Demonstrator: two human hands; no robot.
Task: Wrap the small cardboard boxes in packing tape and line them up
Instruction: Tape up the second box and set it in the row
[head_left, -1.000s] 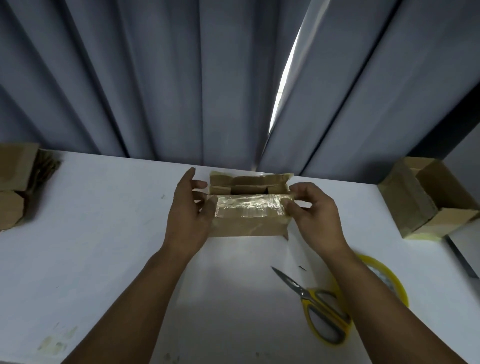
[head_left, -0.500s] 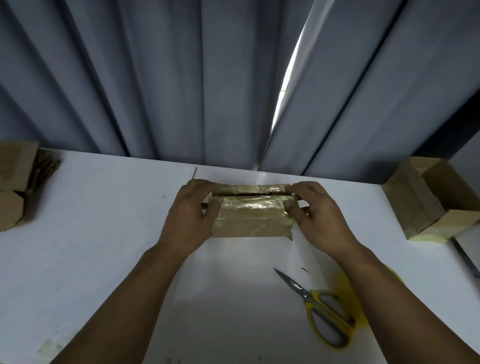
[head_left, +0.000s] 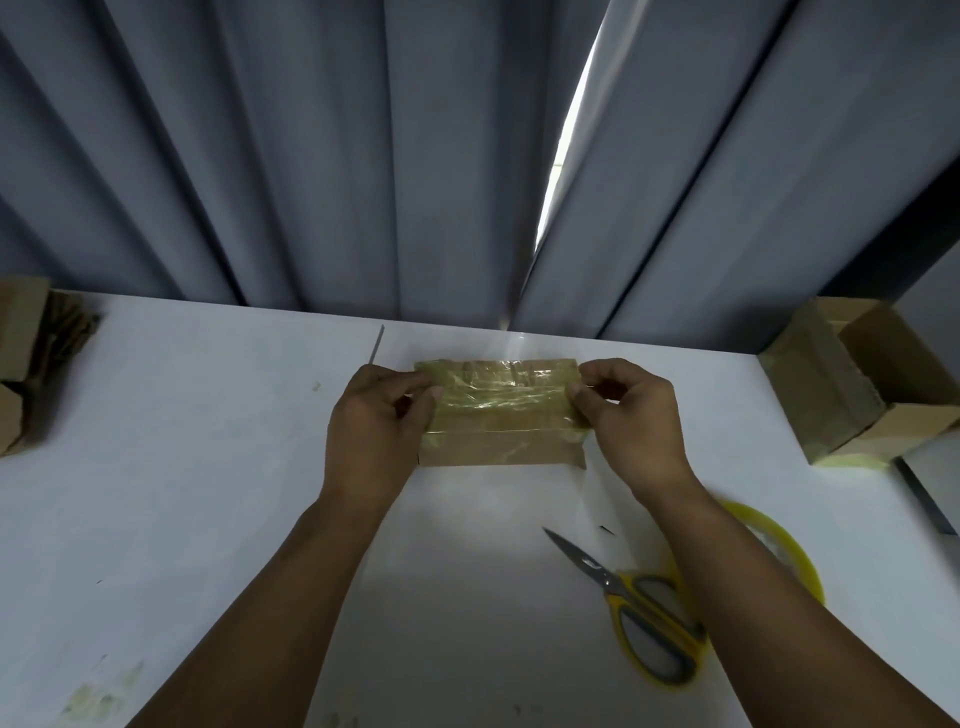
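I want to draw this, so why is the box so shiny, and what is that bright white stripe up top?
Head view: the stripe is daylight through the curtain gap; the same view shows it glinting off the tape on the box that the left hand and right hand grip; a soft shadow lies on the table below them.

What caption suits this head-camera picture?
Left hand and right hand hold a tape-wrapped cardboard box by its ends; scissors and tape roll nearby.
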